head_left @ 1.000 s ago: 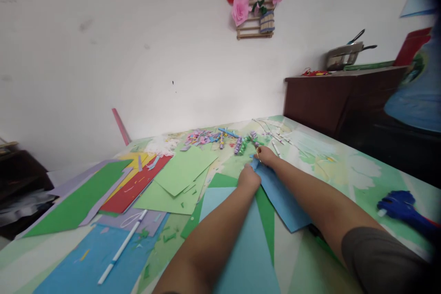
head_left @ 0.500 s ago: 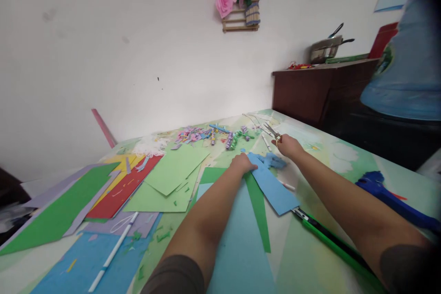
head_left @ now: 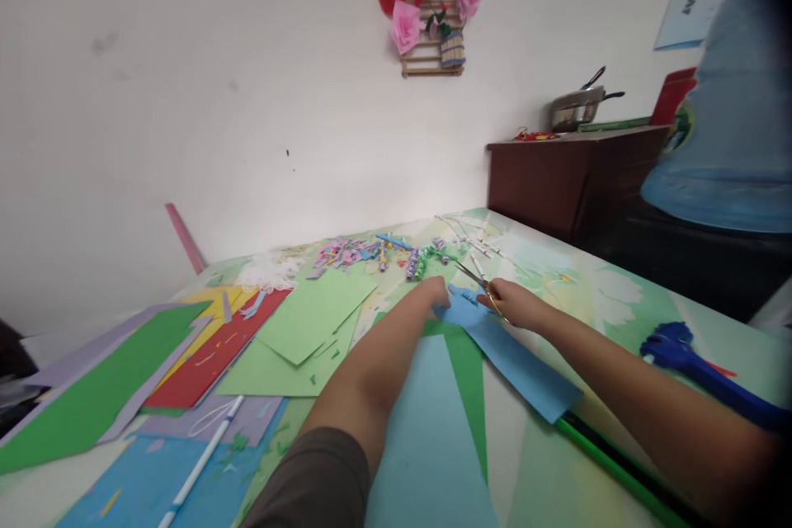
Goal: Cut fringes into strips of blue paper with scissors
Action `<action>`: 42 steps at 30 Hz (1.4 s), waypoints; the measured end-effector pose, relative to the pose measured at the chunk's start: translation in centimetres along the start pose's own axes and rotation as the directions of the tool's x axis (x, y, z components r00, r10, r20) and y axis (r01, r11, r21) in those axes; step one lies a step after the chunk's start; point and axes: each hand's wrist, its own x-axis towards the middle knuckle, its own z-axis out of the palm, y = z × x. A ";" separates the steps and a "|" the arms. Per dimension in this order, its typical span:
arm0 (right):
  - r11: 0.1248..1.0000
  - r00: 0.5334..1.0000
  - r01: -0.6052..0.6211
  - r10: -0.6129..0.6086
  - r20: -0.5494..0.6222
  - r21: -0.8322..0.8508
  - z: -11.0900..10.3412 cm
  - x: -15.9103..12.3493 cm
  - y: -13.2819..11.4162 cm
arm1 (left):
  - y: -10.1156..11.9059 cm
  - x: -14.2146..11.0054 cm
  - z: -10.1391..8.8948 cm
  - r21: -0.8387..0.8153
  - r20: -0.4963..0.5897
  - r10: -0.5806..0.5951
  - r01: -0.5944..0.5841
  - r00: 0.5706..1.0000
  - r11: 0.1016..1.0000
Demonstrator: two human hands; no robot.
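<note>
My left hand [head_left: 436,294] is closed on the upper left end of a long blue paper strip [head_left: 516,363], which slants down to the right. My right hand [head_left: 512,304] grips a pair of scissors [head_left: 475,275] by the handles, its blades pointing up and to the left above the strip's far end. Fringed cuts show along that far end, close to both hands. Under my left forearm lies a light blue paper sheet [head_left: 433,437] on top of a green one [head_left: 469,384]. The strip's lower end covers part of a green-edged utility knife [head_left: 619,470].
Light green sheets [head_left: 318,309], a red sheet [head_left: 216,351] and a green sheet [head_left: 105,379] spread leftward. Paper scraps [head_left: 346,253] and curled paper pieces [head_left: 424,258] lie at the back. A blue tool [head_left: 699,363] rests right of my right forearm. A white pen [head_left: 201,466] lies front left.
My right hand has brought the scissors down and left, close to my left hand. The blue strip has shifted, its lower end now further right. The camera view has tilted up slightly.
</note>
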 end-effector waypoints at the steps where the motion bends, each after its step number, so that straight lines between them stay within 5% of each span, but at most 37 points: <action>1: 1.000 1.000 0.013 -0.013 0.010 0.006 -0.1 -0.2 0.0 | -0.1 -0.4 -0.2 -0.057 0.024 0.003 -0.001 1.000 0.998; 5: 0.993 0.996 0.089 -0.090 0.010 0.076 -1.9 -1.5 0.2 | -1.5 -2.8 -2.3 -0.319 0.037 0.030 -0.017 0.999 0.948; 10: 0.963 0.984 0.134 -0.101 -0.150 0.234 -4.9 -2.8 -0.9 | -4.0 -8.1 -7.6 -0.578 -0.084 0.074 -0.110 0.994 0.808; 17: 0.773 0.949 0.296 -0.172 -0.263 0.561 -4.7 -4.7 -7.3 | -3.2 -16.8 -12.5 -0.720 -0.338 0.129 -0.344 0.932 0.603; 23: 0.603 0.895 0.387 -0.061 -0.443 0.698 -3.2 -7.8 -12.3 | -3.6 -21.7 -10.6 -0.792 -0.491 0.055 -0.472 0.869 0.386; 29: 0.545 0.849 0.428 0.033 -0.528 0.721 -2.1 -8.3 -14.3 | -4.5 -23.2 -6.7 -0.816 -0.554 -0.064 -0.526 0.830 0.240; 32: 0.550 0.842 0.432 0.039 -0.539 0.715 -1.7 -7.9 -14.7 | -4.1 -23.2 -5.9 -0.793 -0.594 -0.146 -0.546 0.791 0.270; 37: 0.609 0.857 0.413 -0.007 -0.516 0.677 -2.0 -8.5 -14.3 | -3.9 -23.3 -5.9 -0.731 -0.680 -0.312 -0.576 0.664 0.367; 42: 0.590 0.900 0.424 -0.362 -0.244 0.687 -0.6 -10.5 -14.7 | -3.6 -23.9 -6.0 -0.699 -0.715 -0.385 -0.583 0.584 0.414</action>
